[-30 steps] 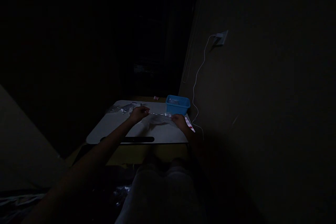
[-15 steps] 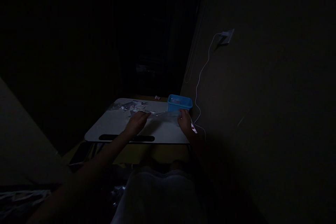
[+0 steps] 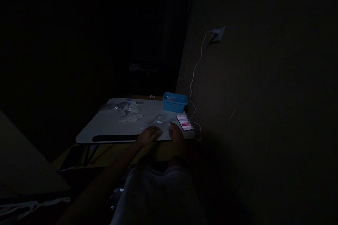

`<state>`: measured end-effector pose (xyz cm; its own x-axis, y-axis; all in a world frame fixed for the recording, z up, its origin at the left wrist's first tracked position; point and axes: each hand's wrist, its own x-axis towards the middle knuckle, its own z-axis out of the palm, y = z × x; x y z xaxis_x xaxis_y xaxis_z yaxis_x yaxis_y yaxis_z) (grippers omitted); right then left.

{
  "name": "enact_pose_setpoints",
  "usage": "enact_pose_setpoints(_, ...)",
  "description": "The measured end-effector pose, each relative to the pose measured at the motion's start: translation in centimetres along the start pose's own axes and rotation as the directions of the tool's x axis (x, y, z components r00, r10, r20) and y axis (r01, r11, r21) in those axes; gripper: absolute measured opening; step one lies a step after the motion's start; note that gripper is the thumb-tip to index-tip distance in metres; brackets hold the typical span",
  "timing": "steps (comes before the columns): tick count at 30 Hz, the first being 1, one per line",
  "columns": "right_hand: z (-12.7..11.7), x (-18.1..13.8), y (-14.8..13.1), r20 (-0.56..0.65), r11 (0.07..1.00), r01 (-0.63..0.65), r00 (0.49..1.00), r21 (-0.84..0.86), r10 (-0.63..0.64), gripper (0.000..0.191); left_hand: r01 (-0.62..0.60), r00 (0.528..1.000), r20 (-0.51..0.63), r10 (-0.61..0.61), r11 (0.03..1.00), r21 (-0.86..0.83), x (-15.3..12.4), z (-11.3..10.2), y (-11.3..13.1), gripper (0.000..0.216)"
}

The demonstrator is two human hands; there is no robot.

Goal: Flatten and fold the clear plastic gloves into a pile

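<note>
A clear plastic bag (image 3: 159,119) lies spread on the white folding table (image 3: 105,123), near its front right part. My left hand (image 3: 149,135) rests at the bag's near left edge, fingers closed on the plastic. At the near right edge is my right hand (image 3: 176,133), also closed on the bag, with its thumb toward the middle. The dim light hides the exact fingertip contact. Left of the bag sits a pile of crumpled pale pieces (image 3: 131,111), with shiny clear plastic (image 3: 113,106) beside it.
A blue plastic basket (image 3: 175,103) stands at the table's back right corner. Beside my right hand lies a phone (image 3: 185,122) with a lit screen. A white cable (image 3: 194,74) runs down the wall from a socket (image 3: 218,34). A dark slot (image 3: 116,138) crosses the front edge.
Both hands have come down and nearer to me, bringing the stretched bag from mid-air onto the table. The phone, partly covered before, is now in plain view.
</note>
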<state>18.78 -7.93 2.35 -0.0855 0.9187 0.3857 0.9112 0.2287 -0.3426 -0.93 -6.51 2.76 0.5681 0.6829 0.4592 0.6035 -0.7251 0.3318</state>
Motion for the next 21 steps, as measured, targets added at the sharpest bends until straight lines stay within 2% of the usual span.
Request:
enact_pose_setpoints(2,0.8,-0.4,-0.1,0.048,0.999,0.034,0.998,-0.009,-0.033,0.045,0.110,0.990,-0.082,-0.111,0.994,-0.021,0.1,0.1,-1.2,0.045)
enact_pose_setpoints(4,1.3,-0.7,-0.2,0.093,0.999,0.018,0.996,-0.052,-0.013,0.045,0.142,0.989,-0.052,-0.140,0.989,0.036,0.0,0.0,-2.7,0.046)
enact_pose_setpoints(7,1.3,-0.6,-0.4,0.143,0.997,-0.013,0.989,-0.082,0.025,0.043,0.127,0.992,0.001,-0.129,0.977,0.170,-0.3,0.1,-4.0,0.039)
enact_pose_setpoints(9,1.0,-0.3,-0.4,0.165,0.996,-0.025,0.985,-0.086,0.039,0.042,0.129,0.988,0.043,-0.146,0.953,0.273,-0.4,0.2,-3.9,0.036)
enact_pose_setpoints(12,0.8,-0.1,-0.3,0.170,0.996,-0.037,0.984,-0.086,0.051,0.045,0.193,0.970,0.065,-0.233,0.907,0.374,-0.5,0.1,-3.1,0.037)
enact_pose_setpoints(16,1.2,-0.2,-0.1,0.164,0.994,-0.056,0.984,-0.090,0.071,0.050,0.276,0.932,0.099,-0.349,0.858,0.433,-0.3,0.1,-2.3,0.047)
enact_pose_setpoints(21,1.0,-0.4,-0.3,0.191,0.992,-0.025,0.980,-0.125,0.048,0.050,0.317,0.900,0.116,-0.420,0.814,0.486,-0.3,0.5,-2.1,0.058)
